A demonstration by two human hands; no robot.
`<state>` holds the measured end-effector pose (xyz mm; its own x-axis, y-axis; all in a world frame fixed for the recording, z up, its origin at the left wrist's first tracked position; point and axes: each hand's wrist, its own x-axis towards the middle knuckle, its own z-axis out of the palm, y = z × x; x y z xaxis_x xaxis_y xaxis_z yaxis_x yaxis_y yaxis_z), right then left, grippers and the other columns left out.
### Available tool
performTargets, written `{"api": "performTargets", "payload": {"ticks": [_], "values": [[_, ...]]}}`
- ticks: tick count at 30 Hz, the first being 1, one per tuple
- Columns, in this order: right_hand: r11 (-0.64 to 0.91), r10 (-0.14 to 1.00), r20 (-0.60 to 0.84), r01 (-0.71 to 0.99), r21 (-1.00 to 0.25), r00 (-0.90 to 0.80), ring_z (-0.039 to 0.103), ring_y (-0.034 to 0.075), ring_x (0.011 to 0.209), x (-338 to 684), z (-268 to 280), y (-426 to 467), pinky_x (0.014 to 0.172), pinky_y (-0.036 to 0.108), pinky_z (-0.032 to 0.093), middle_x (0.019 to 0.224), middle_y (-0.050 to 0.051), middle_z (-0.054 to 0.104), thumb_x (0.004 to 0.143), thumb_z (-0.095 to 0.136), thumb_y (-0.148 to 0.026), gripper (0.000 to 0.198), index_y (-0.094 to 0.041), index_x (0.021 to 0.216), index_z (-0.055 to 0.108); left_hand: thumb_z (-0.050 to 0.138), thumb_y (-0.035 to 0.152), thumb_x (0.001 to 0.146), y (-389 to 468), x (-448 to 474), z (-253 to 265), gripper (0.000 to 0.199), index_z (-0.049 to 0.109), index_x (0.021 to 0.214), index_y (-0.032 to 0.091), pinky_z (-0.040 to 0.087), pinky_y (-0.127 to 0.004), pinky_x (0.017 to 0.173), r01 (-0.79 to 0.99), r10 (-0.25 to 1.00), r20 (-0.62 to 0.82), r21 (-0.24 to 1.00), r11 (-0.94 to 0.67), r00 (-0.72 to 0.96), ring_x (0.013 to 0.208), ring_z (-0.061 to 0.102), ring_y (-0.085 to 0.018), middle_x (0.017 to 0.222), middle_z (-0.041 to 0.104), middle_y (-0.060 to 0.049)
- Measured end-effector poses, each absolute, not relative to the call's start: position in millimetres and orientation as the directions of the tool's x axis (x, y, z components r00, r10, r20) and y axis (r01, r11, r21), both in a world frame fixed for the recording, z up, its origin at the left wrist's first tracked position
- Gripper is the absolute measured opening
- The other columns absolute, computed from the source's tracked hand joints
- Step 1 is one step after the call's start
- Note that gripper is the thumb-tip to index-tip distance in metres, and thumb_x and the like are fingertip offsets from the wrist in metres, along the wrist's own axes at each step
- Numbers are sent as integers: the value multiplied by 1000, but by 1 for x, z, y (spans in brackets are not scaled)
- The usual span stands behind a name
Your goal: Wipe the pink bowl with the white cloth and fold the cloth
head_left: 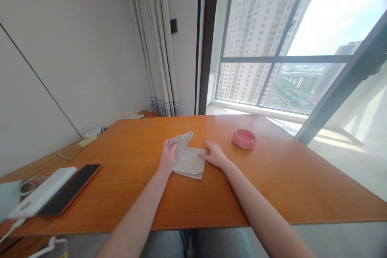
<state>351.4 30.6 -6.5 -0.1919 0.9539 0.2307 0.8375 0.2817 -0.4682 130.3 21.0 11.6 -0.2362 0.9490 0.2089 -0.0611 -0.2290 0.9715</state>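
Observation:
A pale grey-white cloth (190, 163), partly folded in layers, lies on the wooden table in front of me. My left hand (167, 157) is closed on its left side, and a flap of the cloth stands up from that grip, its tip curling to the right. At the right edge of the cloth is my right hand (214, 155), fingers stretched and apart, with the thumb touching or just over the cloth's corner. The fingers of the left hand are partly hidden behind the raised flap.
A pink ashtray-like dish (244, 139) sits right of my right hand. To the left lie a black phone (71, 189) and a white power bank (45, 191) with a cable. A power strip (93, 133) is by the wall. The wooden table (127, 141) ends near my lap.

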Motion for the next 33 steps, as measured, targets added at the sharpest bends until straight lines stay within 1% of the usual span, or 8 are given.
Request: {"api": "performTargets", "payload": {"ticks": [3,6,10,12,15,22,27,33], "values": [[257,966,100,875,-411,-237,32,28,130,353,-14,33,104,42,22,139,13,40,70,63,-51,63,-21,125,51,53,25,73,35,109,13,17,46,87,20,45,-26,73,-247,930,82,952,-179,-360,75,56,-12,81,55,1],[93,994,80,925,-370,-68,36,28,127,369,-13,40,103,40,26,137,14,42,75,61,-42,59,-19,128,48,54,16,69,46,89,11,28,48,96,20,46,-27,73,-151,876,61,977,-151,-479,76,57,-12,85,57,0],[-107,961,208,936,-337,185,48,27,116,389,-8,45,93,36,37,127,15,51,83,50,-29,49,-15,130,45,57,10,64,46,79,1,54,46,115,21,45,-31,79,401,903,214,915,-51,-374,89,58,-17,106,58,-7],[-137,942,241,922,-362,234,51,26,112,392,-4,43,89,34,39,123,16,54,85,46,-31,45,-13,127,47,58,15,66,42,80,-1,44,53,109,20,43,-35,84,695,933,256,719,-9,-252,100,55,-22,111,57,-9],[-172,952,167,896,-409,258,57,25,104,390,2,38,83,32,42,114,14,61,88,39,-38,42,-14,119,54,53,28,76,36,81,-1,23,59,96,20,42,-37,83,881,965,202,470,55,-168,102,55,-26,106,60,-10],[-168,986,-68,848,-503,155,63,20,75,380,-2,36,69,28,44,75,7,67,81,50,-36,42,-13,115,55,48,31,81,34,76,2,18,55,92,18,41,-28,69,923,983,107,370,101,-151,86,60,-22,93,65,-9],[-27,991,87,789,-614,101,61,18,81,375,-9,39,74,28,44,82,5,65,78,42,-15,42,-15,118,54,49,25,79,31,76,3,7,51,75,19,38,-28,63,921,987,111,383,67,-118,77,59,-21,82,64,-8],[147,952,299,761,-632,65,56,19,98,370,-9,39,87,29,41,106,8,60,75,41,-15,36,-17,106,59,51,18,76,30,78,5,4,52,80,19,39,-28,65,912,979,182,411,6,-89,76,58,-20,79,62,-7]]}}
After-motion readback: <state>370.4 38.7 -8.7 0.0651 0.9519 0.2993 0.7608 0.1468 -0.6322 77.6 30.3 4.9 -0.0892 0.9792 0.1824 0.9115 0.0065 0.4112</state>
